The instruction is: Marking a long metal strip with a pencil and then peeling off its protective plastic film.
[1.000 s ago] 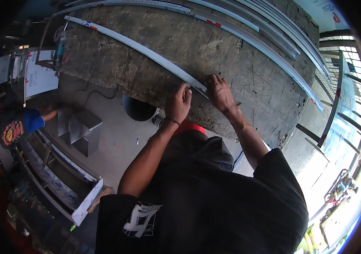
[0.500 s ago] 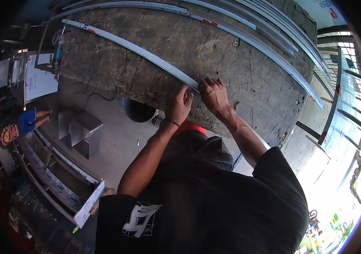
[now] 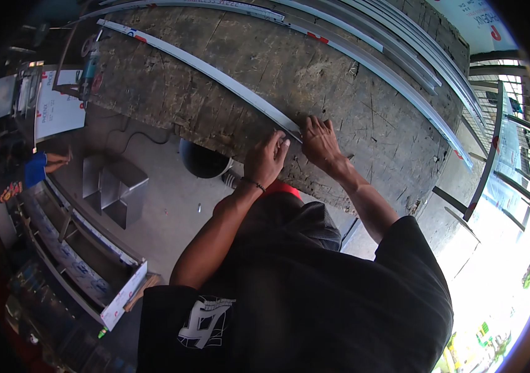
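Observation:
A long, narrow metal strip (image 3: 215, 76) with pale film and small red and blue marks lies slantwise over the scarred wooden workbench (image 3: 259, 62). At its near end are both my hands, side by side. My left hand (image 3: 266, 160), a dark bracelet at the wrist, is closed with its fingertips against the strip's near edge. My right hand (image 3: 321, 144) has its fingers curled over the very end of the strip, which they partly hide. Whether anything small is pinched there I cannot make out.
More metal profiles (image 3: 395, 68) lie along the bench's far side. A handheld power tool (image 3: 89, 78) is at its left end. Below stand a bent sheet-metal piece (image 3: 116, 183) and a long metal frame (image 3: 122, 298). Another person (image 3: 35, 171) is at the far left.
The whole view has shifted a little, so bench, strip and hands sit slightly farther right. My hands remain at the strip's near end, with the left thumb a bit more apart from its fingers.

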